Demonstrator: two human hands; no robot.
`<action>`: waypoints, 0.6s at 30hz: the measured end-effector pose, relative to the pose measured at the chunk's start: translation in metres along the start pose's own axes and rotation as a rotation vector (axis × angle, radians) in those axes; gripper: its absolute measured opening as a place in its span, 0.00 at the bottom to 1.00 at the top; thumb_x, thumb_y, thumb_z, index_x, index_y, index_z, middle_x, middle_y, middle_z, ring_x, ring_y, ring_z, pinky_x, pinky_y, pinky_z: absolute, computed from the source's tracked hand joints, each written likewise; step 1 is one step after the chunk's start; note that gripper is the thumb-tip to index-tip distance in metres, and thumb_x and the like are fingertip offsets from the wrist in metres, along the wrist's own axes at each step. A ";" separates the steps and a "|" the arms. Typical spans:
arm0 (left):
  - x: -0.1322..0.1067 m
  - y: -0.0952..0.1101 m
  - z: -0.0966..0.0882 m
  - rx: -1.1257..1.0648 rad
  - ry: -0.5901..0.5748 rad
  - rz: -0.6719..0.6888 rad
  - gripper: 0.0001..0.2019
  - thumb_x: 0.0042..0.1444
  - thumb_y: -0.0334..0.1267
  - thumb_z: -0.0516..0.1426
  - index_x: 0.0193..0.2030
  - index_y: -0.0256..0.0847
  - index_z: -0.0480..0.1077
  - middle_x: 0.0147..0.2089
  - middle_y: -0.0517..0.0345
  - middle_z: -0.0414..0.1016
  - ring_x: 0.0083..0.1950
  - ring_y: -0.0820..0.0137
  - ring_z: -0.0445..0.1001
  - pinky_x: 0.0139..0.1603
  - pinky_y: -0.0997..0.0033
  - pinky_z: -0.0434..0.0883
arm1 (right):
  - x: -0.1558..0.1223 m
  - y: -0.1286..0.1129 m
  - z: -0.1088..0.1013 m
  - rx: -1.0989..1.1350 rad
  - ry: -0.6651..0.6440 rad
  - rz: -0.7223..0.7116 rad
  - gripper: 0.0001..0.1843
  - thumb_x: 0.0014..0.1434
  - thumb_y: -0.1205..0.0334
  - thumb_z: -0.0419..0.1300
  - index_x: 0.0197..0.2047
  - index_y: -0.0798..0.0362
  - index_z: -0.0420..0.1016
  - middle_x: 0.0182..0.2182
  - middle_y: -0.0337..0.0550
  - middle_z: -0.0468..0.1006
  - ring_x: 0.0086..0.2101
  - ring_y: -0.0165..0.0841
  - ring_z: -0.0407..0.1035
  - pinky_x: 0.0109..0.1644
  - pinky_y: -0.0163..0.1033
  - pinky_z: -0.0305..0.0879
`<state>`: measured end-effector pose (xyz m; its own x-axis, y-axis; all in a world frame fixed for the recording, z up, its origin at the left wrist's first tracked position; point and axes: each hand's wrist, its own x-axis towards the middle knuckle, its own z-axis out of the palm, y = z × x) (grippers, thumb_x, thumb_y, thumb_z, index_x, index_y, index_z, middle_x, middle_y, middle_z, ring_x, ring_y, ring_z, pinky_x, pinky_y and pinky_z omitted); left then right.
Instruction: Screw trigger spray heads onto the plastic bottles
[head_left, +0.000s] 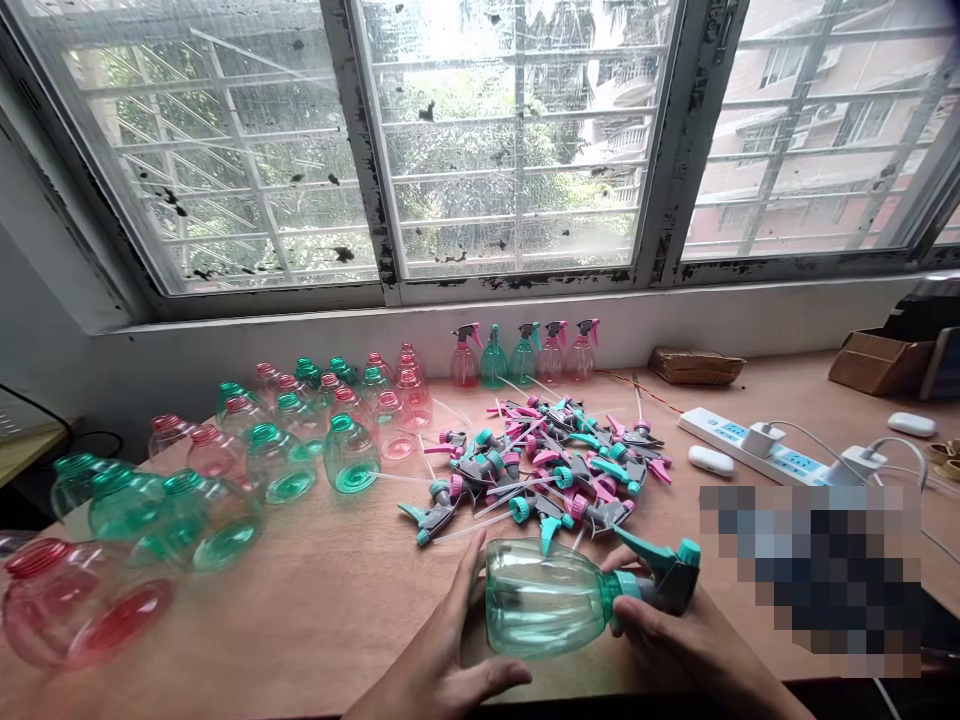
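Observation:
A clear green spray bottle lies sideways in the air above the table's front edge, with a grey and teal trigger head on its neck. My right hand is closed around the teal collar, thumb in front. At the base end, my left hand cups the bottle; its fingers pass partly behind it and its thumb stands apart below. Just beyond lies a pile of loose trigger sprayers in pink, teal and grey, with thin white tubes.
Open-necked green bottles and pink bottles stand on the left of the wooden table. Several bottles with trigger heads line the wall. To the right are a power strip, a white case, a brown package and a blurred patch.

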<state>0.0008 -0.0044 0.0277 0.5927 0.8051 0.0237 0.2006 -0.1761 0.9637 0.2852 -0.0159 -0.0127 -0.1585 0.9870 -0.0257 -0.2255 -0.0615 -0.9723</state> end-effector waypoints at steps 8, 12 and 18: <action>-0.003 -0.005 0.000 0.174 0.020 0.047 0.48 0.63 0.36 0.61 0.76 0.59 0.30 0.81 0.64 0.30 0.80 0.59 0.33 0.78 0.53 0.41 | -0.001 -0.005 0.002 0.019 -0.004 -0.006 0.25 0.51 0.43 0.73 0.41 0.52 0.73 0.23 0.39 0.79 0.20 0.30 0.66 0.25 0.34 0.56; -0.001 0.004 0.002 0.132 0.017 -0.003 0.54 0.58 0.33 0.65 0.77 0.54 0.30 0.81 0.60 0.34 0.80 0.58 0.34 0.78 0.55 0.41 | -0.001 -0.002 0.000 -0.007 -0.004 -0.021 0.24 0.53 0.44 0.72 0.42 0.53 0.73 0.23 0.40 0.80 0.20 0.29 0.66 0.25 0.34 0.58; 0.001 0.009 -0.002 0.117 -0.013 -0.007 0.46 0.62 0.41 0.63 0.77 0.52 0.38 0.80 0.58 0.41 0.79 0.55 0.40 0.78 0.51 0.41 | 0.000 0.001 -0.001 -0.017 0.003 -0.019 0.24 0.53 0.45 0.72 0.42 0.51 0.72 0.22 0.38 0.79 0.18 0.30 0.67 0.23 0.34 0.59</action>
<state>0.0012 -0.0041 0.0367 0.6008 0.7993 0.0128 0.2940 -0.2359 0.9263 0.2858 -0.0161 -0.0135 -0.1519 0.9884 -0.0080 -0.2118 -0.0405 -0.9765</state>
